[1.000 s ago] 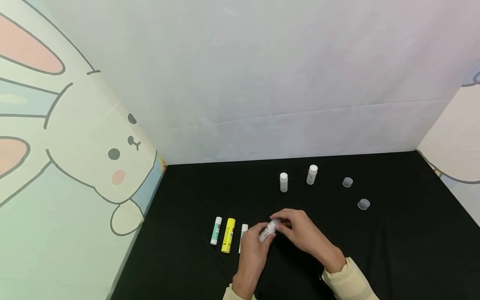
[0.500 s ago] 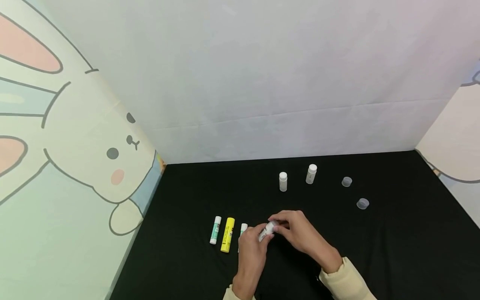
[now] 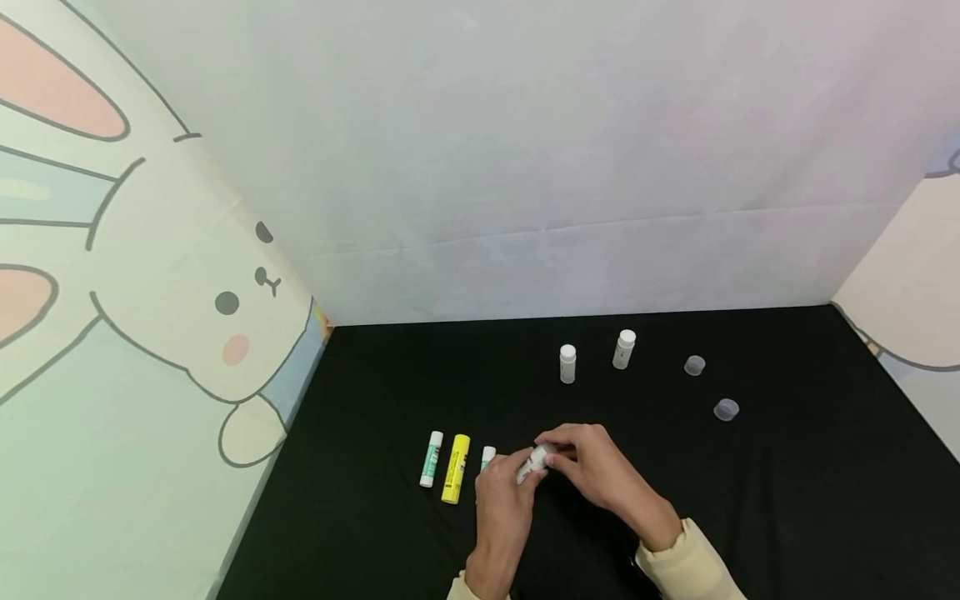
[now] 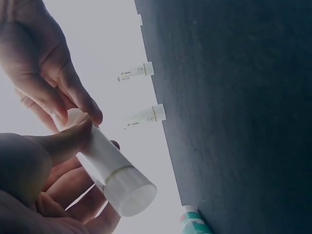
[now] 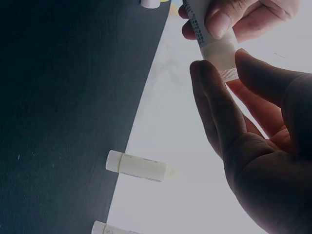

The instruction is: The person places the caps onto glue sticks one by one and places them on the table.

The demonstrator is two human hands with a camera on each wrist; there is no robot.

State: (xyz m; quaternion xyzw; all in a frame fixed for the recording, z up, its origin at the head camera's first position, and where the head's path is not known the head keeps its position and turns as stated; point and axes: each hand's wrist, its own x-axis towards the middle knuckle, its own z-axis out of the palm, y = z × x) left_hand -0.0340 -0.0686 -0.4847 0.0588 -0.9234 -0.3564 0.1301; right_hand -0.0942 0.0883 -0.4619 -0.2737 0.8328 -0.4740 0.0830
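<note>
A white glue stick point(image 3: 531, 467) is held tilted between both hands above the black cloth. My left hand point(image 3: 504, 498) grips its tube, with thumb and fingers on opposite sides in the left wrist view. At the far end, my right hand point(image 3: 596, 468) pinches the translucent, ridged cap point(image 5: 228, 73) between thumb and fingertips. The near end of the held stick point(image 4: 130, 192) faces the left wrist camera. Beside the left hand lies a green-and-white glue stick point(image 3: 487, 457), partly hidden by that hand.
Left of the hands lie a yellow glue stick point(image 3: 456, 469) and another green-and-white one point(image 3: 431, 459). Two white glue sticks point(image 3: 567, 365) point(image 3: 624, 350) stand toward the back. Two loose translucent caps point(image 3: 694, 365) point(image 3: 726, 409) sit at the right. A pale wall point(image 3: 570, 271) borders the cloth.
Both hands have drifted slightly left with the glue stick, the right hand a little more. Their holds on it look the same, and the other things stay put.
</note>
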